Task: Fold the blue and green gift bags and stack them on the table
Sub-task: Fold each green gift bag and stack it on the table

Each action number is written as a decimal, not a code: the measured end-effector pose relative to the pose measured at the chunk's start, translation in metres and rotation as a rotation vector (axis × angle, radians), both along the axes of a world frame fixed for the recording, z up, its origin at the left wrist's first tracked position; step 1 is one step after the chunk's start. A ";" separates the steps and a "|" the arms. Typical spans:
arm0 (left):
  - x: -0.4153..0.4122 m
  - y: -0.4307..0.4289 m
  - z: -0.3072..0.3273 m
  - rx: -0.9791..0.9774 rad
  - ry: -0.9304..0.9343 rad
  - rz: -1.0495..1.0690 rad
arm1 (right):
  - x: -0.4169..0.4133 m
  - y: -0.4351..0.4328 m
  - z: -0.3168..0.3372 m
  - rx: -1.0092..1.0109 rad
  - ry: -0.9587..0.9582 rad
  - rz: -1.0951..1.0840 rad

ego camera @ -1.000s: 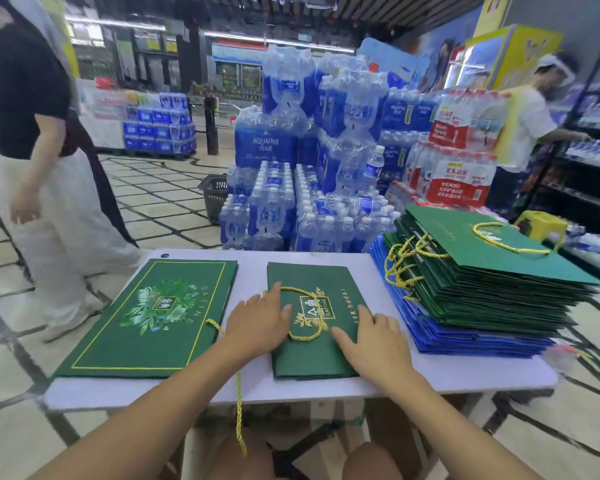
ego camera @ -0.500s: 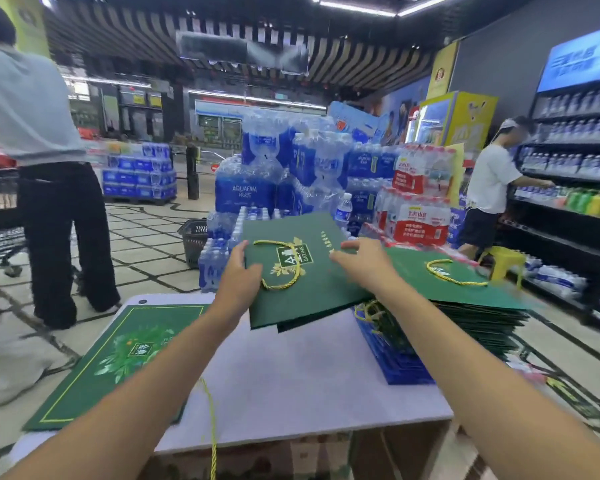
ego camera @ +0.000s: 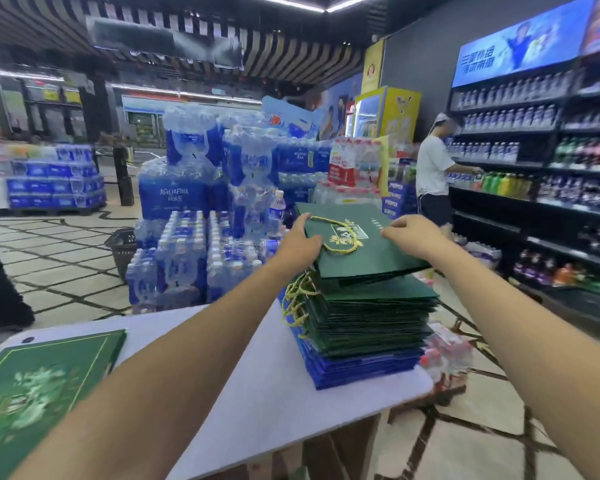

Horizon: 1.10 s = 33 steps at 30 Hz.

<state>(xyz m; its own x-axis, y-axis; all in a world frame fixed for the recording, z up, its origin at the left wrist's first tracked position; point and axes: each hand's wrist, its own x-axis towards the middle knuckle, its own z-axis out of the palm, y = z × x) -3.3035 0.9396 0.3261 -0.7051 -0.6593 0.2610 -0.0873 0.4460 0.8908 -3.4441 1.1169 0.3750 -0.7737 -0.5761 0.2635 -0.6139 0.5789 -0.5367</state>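
left hand (ego camera: 300, 242) and right hand (ego camera: 411, 233) have brought green bag (ego camera: 368, 252) to stack (ego camera: 364, 327)

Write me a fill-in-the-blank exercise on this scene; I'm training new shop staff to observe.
1. The left hand and right hand hold a folded ____ bag over the stack.
2. The stack's upper layers are green, its lower ones ____.
3. Another flat bag lies at the ____ end of the table.
Missing words: green; blue; left.
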 end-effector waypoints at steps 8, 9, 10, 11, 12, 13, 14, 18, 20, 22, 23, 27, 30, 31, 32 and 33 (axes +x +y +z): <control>-0.026 0.007 -0.047 0.002 -0.152 0.000 | -0.021 0.009 -0.055 0.250 0.029 -0.051; -0.023 0.005 -0.045 -0.023 -0.149 -0.006 | -0.019 0.007 -0.052 0.240 0.051 -0.066; -0.019 0.003 -0.041 -0.057 -0.138 -0.011 | -0.019 0.003 -0.047 0.211 0.085 -0.080; -0.011 0.000 -0.035 -0.108 -0.124 -0.012 | -0.013 -0.002 -0.040 0.174 0.120 -0.082; 0.001 -0.005 -0.029 -0.180 -0.120 -0.003 | -0.008 -0.011 -0.034 0.135 0.151 -0.063; 0.016 -0.013 -0.026 -0.269 -0.125 0.014 | 0.004 -0.021 -0.027 0.111 0.191 -0.025; 0.034 -0.021 -0.024 -0.357 -0.148 0.037 | 0.018 -0.034 -0.021 0.087 0.226 0.027; 0.129 -0.063 -0.035 -0.572 -0.310 0.166 | 0.097 -0.099 -0.020 -0.025 0.291 0.280; 0.184 -0.081 -0.050 -0.573 -0.374 0.241 | 0.142 -0.131 -0.034 -0.013 0.309 0.391; 0.240 -0.100 -0.071 -0.551 -0.511 0.326 | 0.186 -0.160 -0.059 0.012 0.304 0.532; 0.267 -0.109 -0.085 -0.534 -0.595 0.348 | 0.208 -0.171 -0.072 0.047 0.295 0.602; 0.364 -0.127 -0.149 -0.495 -0.906 0.459 | 0.277 -0.211 -0.144 0.239 0.246 0.852; 0.404 -0.122 -0.185 -0.504 -1.052 0.523 | 0.313 -0.237 -0.189 0.338 0.232 0.961; 0.410 -0.118 -0.192 -0.525 -1.067 0.525 | 0.321 -0.242 -0.199 0.361 0.220 0.984; 0.414 -0.112 -0.195 -0.549 -1.069 0.526 | 0.326 -0.247 -0.208 0.379 0.218 1.010; 0.415 -0.107 -0.196 -0.572 -1.068 0.527 | 0.330 -0.249 -0.214 0.402 0.237 1.027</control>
